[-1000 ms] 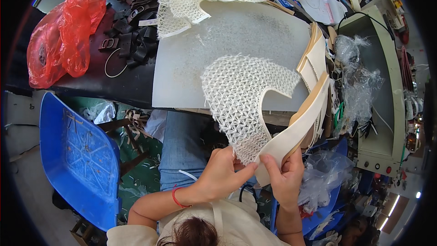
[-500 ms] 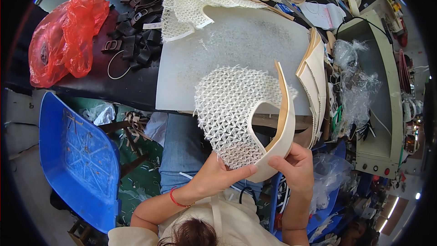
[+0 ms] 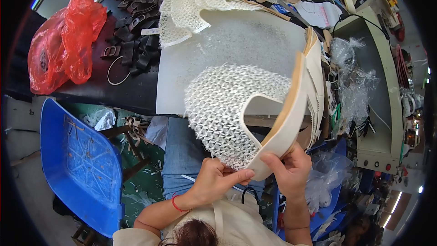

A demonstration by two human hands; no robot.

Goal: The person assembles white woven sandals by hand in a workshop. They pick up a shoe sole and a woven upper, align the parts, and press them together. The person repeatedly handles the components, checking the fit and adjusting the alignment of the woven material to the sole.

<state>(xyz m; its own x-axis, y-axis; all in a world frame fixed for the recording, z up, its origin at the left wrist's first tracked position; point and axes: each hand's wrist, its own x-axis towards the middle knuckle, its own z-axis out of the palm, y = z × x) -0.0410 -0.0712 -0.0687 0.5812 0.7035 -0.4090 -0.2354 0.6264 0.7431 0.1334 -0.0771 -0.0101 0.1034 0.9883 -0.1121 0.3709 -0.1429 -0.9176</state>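
Note:
A white woven shoe upper (image 3: 223,109) is held up over the near edge of a pale work board (image 3: 182,70). A curved cream leather band (image 3: 277,148) runs along its right side, tan on its inner face, with its far end standing free. My left hand (image 3: 216,177) pinches the near corner, where weave and band meet, thumb on top. Close beside it, my right hand (image 3: 291,168) grips the band between thumb and fingers. The fingers beneath are partly hidden.
Similar woven pieces (image 3: 182,13) lie on the board's far left. Cream leather bands (image 3: 315,64) are stacked at its right edge. Dark buckled straps (image 3: 136,41) and a red plastic bag (image 3: 68,41) lie to the left. A blue plastic tub (image 3: 82,164) stands below them.
The band has swung to the right and its far end has risen, so the gap between it and the weave is wider. Both hands keep their grip.

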